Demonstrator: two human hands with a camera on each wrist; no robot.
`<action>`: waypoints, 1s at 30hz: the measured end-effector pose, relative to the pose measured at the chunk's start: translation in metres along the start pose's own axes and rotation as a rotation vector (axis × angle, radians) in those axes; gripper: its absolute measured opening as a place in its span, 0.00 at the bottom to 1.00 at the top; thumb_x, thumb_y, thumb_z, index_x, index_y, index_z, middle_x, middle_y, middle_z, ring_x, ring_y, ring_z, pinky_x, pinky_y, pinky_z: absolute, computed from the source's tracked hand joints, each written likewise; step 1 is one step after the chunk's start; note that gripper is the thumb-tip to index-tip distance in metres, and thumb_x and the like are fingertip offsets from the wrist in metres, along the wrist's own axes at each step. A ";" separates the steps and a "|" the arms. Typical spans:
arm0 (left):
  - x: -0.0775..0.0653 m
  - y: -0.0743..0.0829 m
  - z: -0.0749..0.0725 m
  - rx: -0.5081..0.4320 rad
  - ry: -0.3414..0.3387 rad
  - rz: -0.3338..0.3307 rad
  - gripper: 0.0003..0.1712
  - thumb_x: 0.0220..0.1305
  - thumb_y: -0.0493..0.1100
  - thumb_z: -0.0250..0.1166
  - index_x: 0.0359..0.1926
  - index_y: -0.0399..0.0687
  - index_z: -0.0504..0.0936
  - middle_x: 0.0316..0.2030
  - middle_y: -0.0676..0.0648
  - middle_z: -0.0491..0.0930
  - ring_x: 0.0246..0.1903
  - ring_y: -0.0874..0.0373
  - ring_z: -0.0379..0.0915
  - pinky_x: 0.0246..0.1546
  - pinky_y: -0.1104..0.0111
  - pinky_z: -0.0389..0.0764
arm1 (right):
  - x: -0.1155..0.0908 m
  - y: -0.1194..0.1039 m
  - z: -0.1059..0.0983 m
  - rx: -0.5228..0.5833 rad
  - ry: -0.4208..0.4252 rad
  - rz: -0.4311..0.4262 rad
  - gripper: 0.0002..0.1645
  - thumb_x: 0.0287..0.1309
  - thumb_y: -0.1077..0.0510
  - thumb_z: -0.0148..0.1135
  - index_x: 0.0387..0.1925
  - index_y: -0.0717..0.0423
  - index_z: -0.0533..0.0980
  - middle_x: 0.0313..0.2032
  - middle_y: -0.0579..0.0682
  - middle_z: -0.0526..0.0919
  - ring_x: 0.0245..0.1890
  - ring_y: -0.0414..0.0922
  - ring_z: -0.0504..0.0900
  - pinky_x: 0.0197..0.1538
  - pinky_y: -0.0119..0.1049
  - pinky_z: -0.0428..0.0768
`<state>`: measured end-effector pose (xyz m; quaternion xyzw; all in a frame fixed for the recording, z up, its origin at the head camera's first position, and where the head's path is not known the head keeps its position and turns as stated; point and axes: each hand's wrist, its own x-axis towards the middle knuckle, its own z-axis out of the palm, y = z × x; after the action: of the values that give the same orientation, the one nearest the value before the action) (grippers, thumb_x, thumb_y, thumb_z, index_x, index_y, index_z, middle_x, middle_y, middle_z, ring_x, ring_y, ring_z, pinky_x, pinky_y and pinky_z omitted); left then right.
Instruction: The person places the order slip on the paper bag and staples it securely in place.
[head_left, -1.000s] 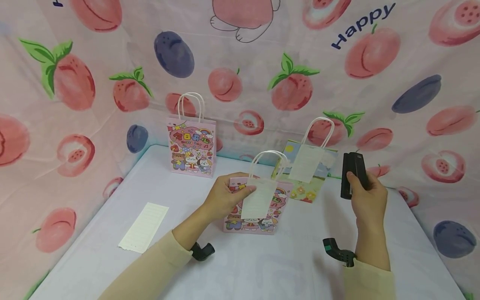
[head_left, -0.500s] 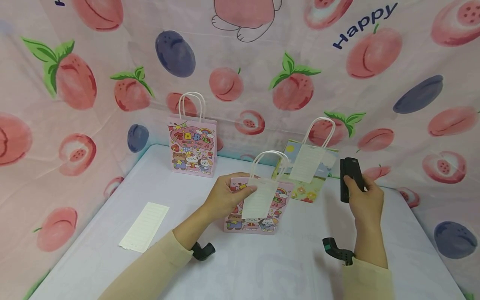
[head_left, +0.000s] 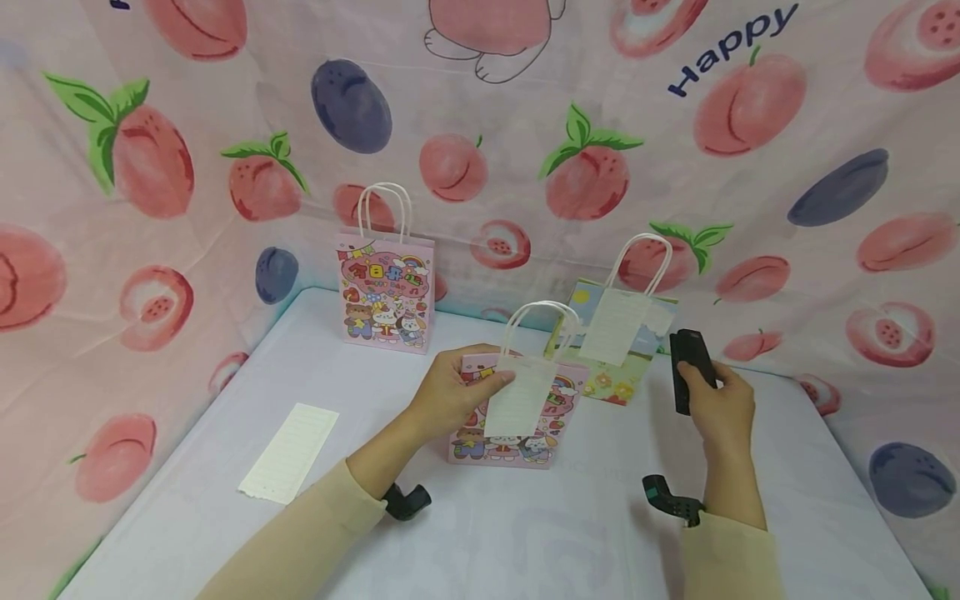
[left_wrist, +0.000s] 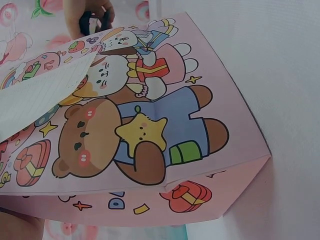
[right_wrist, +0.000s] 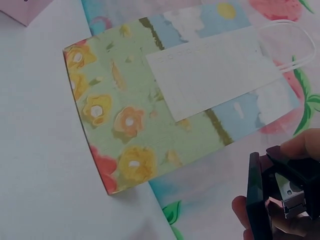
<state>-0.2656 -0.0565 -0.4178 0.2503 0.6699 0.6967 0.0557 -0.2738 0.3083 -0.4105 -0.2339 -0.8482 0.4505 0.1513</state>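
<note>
My left hand (head_left: 453, 392) grips the top left of a pink paper gift bag (head_left: 467, 446) with cartoon animals. Its thumb presses a white lined paper slip (head_left: 519, 408) against the bag's front, below the white rope handles. Seen from the left wrist, the bag (left_wrist: 175, 115) stands on the table and the slip hangs over its front. Raised over the table's right side, my right hand (head_left: 723, 417) holds a black stapler (head_left: 692, 358), away from the bag. In the right wrist view the stapler (right_wrist: 257, 200) shows its metal nose between its two arms.
Behind, a flowered gift bag (head_left: 606, 383) leans back with a white slip (head_left: 613, 329) on its front. Another pink gift bag (head_left: 386, 292) stands at the back left. A loose paper slip (head_left: 288, 454) lies on the white table (head_left: 585, 525). A fruit-print cloth (head_left: 502, 175) hangs behind.
My right hand has moved left and slightly down toward the pink bag, carrying the stapler. The left hand, pink bag and slip have stayed in place.
</note>
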 end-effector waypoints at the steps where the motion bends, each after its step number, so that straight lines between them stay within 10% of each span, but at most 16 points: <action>1: 0.000 0.000 0.000 0.001 0.001 -0.003 0.17 0.74 0.41 0.65 0.61 0.46 0.83 0.54 0.41 0.88 0.46 0.48 0.90 0.44 0.56 0.90 | 0.001 0.002 0.000 -0.004 -0.004 -0.004 0.41 0.71 0.38 0.57 0.73 0.61 0.69 0.67 0.68 0.74 0.54 0.57 0.82 0.28 0.17 0.71; 12: 0.000 -0.001 0.000 0.002 0.002 -0.009 0.17 0.74 0.42 0.65 0.61 0.47 0.83 0.54 0.42 0.88 0.46 0.49 0.90 0.44 0.55 0.90 | 0.010 0.020 0.007 -0.056 -0.086 0.020 0.42 0.72 0.39 0.54 0.71 0.68 0.69 0.64 0.72 0.76 0.56 0.59 0.81 0.32 0.22 0.74; 21: 0.000 -0.002 -0.001 0.005 0.000 0.002 0.17 0.74 0.42 0.65 0.61 0.47 0.83 0.54 0.42 0.88 0.46 0.49 0.90 0.44 0.55 0.90 | 0.012 0.030 0.013 -0.124 -0.182 0.052 0.43 0.72 0.40 0.53 0.71 0.72 0.66 0.65 0.75 0.74 0.61 0.64 0.77 0.60 0.57 0.80; 30: 0.000 -0.002 -0.001 0.008 -0.001 -0.011 0.17 0.74 0.43 0.65 0.61 0.48 0.84 0.54 0.43 0.88 0.46 0.49 0.90 0.43 0.55 0.90 | 0.014 0.038 0.018 -0.180 -0.218 0.092 0.44 0.72 0.41 0.52 0.72 0.73 0.64 0.67 0.77 0.70 0.64 0.68 0.74 0.67 0.63 0.75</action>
<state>-0.2668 -0.0568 -0.4196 0.2471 0.6741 0.6936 0.0586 -0.2840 0.3212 -0.4513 -0.2347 -0.8850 0.4017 0.0161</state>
